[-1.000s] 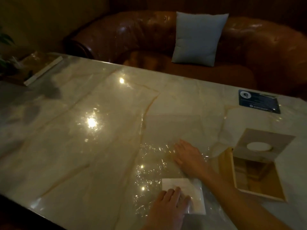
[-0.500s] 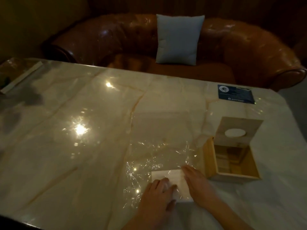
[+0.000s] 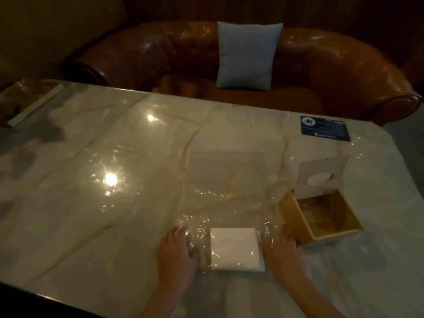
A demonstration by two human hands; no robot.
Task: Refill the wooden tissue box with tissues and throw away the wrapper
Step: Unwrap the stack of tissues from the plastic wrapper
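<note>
A square stack of white tissues [image 3: 235, 247] lies near the front of the marble table, still under a clear plastic wrapper [image 3: 226, 203] that spreads away from me over the tabletop. My left hand [image 3: 176, 251] rests flat on the wrapper just left of the stack, fingers apart. My right hand [image 3: 284, 251] lies against the stack's right side, fingers spread. The wooden tissue box [image 3: 321, 216] stands open to the right of my right hand, its lid [image 3: 321, 177] with a round hole tilted up at the back. The box's inside looks bare.
The marble table [image 3: 91, 214] reflects two ceiling lights. A dark card [image 3: 325, 131] lies at the far right, and a flat book-like object [image 3: 32, 104] sits at the far left corner. Behind the table is a brown leather sofa [image 3: 332, 72] with a grey cushion [image 3: 247, 56].
My left hand slid off the top of the stack to its left side. My right hand came back from the far wrapper to the stack's right side. The view shifted right.
</note>
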